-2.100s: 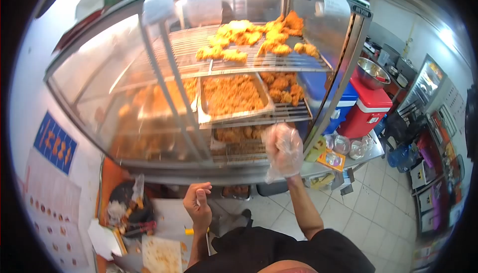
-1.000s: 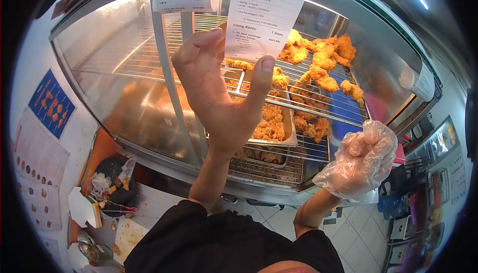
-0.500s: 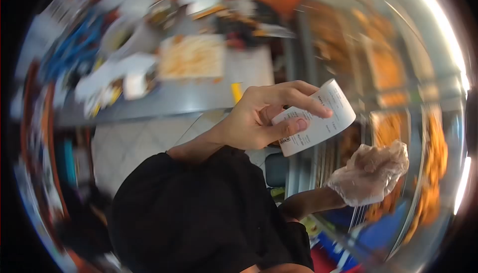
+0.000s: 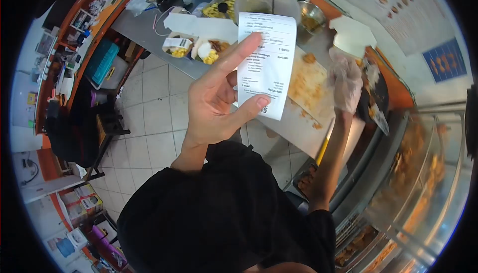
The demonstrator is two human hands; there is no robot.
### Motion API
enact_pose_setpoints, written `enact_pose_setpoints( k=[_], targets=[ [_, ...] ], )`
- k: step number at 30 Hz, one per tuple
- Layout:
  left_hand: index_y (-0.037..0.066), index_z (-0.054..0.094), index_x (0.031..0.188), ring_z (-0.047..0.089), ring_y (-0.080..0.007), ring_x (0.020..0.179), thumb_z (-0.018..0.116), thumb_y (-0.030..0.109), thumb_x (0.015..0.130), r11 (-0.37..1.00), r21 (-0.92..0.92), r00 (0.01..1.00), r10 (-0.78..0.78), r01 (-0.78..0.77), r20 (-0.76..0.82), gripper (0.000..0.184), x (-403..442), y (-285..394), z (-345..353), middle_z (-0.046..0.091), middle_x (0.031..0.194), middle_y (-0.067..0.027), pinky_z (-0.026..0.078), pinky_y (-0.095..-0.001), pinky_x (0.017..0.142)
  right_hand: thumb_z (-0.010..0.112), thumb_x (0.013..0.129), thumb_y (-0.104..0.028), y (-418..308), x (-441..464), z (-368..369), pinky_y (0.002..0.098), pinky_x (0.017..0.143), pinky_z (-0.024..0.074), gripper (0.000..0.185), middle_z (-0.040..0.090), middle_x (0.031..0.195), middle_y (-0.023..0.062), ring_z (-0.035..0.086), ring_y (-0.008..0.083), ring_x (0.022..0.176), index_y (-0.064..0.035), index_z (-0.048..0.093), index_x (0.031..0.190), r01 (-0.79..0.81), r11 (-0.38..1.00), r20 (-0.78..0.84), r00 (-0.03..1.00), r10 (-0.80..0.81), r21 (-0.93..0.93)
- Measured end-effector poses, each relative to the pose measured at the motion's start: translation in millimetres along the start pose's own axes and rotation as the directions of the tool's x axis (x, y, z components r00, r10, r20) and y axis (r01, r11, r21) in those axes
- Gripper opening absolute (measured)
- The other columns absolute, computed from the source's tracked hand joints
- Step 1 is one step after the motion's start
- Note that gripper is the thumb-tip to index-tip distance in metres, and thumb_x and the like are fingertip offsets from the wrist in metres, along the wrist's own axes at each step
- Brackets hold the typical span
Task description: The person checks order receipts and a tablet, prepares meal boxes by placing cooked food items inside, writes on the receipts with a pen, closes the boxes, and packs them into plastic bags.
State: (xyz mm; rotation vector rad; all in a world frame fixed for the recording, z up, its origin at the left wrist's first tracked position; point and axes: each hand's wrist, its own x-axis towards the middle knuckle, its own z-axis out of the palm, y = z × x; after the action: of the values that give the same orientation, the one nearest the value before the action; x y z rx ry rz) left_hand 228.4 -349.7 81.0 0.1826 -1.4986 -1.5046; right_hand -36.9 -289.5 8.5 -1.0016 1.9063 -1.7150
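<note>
My left hand (image 4: pixel 210 101) holds a long white printed receipt (image 4: pixel 266 71) upright in front of me, its fingers and thumb pressed on the paper. My right hand (image 4: pixel 344 84) is in a clear plastic glove over the right side of the worktable. Its fingers look loosely apart inside the crumpled glove, and I see nothing in them. Just left of it is a light cutting board (image 4: pixel 307 81) with orange-brown crumbs. Beyond the fingers stands an open white takeaway box (image 4: pixel 349 36). A dark tray or pan (image 4: pixel 376 86) with a metal blade on it lies to the right.
Behind the receipt are an open meal box (image 4: pixel 199 24) with food, a large tub (image 4: pixel 269 1) and a metal bowl (image 4: pixel 312 18). A glass display case (image 4: pixel 423 183) with fried food stands on the right. Shelving (image 4: pixel 74 49) lines the left over a tiled floor (image 4: pixel 144 118).
The view has swung from the display case towards the worktable. My left hand has raised the receipt upright. My gloved right hand has gone from the display case to over the table.
</note>
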Motion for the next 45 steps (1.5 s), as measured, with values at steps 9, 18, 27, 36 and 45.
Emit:
enact_pose_setpoints(
  k=[9,18,27,36,45],
  targets=[
    [-0.011,0.035,0.141,0.049,-0.0291,0.128,0.067,-0.017,0.076,0.995,0.004,0.995,-0.096,0.096,0.009,0.073,163.1,-86.4,-181.3,0.035,0.146,-0.0219,0.052,-0.0342,0.097,0.058,0.092,-0.015,147.7,309.5,165.6,0.0380,0.061,0.0527,0.019,0.068,0.085,0.0132,0.066,0.0226,0.072,-0.0021,0.063,0.105,0.238,0.861,0.596,0.798,0.091,-0.450],
    [-0.011,0.034,0.141,0.050,-0.0295,0.127,0.065,-0.018,0.076,0.973,-0.024,0.971,-0.232,0.231,-0.057,0.073,253.7,-138.8,-267.9,0.035,0.147,-0.0230,0.053,-0.0333,0.094,0.061,0.089,-0.028,222.2,371.2,283.0,0.0398,0.060,0.0517,0.030,0.068,0.081,0.0174,0.066,0.0322,0.065,-0.0001,0.065,0.099,-0.127,0.575,0.435,0.530,0.728,-0.808],
    [-0.010,0.024,0.146,0.049,-0.0316,0.128,0.066,-0.015,0.078,0.942,-0.049,0.939,-0.336,0.333,-0.073,0.079,265.0,-170.5,-283.4,0.037,0.145,-0.0276,0.044,-0.0380,0.103,0.058,0.088,-0.043,204.8,326.0,236.5,0.0346,0.055,0.0511,0.048,0.065,0.061,0.0150,0.065,0.0231,0.056,-0.0008,0.067,0.068,-0.027,0.517,0.293,0.798,0.527,-0.856],
    [-0.013,0.027,0.144,0.047,-0.0324,0.129,0.069,-0.012,0.076,0.941,-0.035,0.934,-0.338,0.336,-0.114,0.080,259.6,-187.2,-281.2,0.039,0.142,-0.0312,0.044,-0.0392,0.103,0.063,0.088,-0.021,225.3,289.9,254.8,0.0290,0.046,0.0482,0.025,0.062,0.058,0.0076,0.062,0.0158,0.052,-0.0012,0.065,0.073,-0.161,0.690,0.281,0.830,0.481,-0.706],
    [-0.014,0.025,0.144,0.046,-0.0322,0.130,0.067,-0.013,0.076,0.951,-0.047,0.946,-0.309,0.305,-0.096,0.079,261.4,-185.0,-288.1,0.037,0.143,-0.0323,0.043,-0.0382,0.103,0.061,0.092,-0.012,154.4,282.1,265.6,0.0253,0.054,0.0501,0.013,0.062,0.072,0.0035,0.058,0.0103,0.061,-0.0010,0.066,0.089,-0.588,0.798,0.254,0.758,0.601,-0.135]
  ],
)
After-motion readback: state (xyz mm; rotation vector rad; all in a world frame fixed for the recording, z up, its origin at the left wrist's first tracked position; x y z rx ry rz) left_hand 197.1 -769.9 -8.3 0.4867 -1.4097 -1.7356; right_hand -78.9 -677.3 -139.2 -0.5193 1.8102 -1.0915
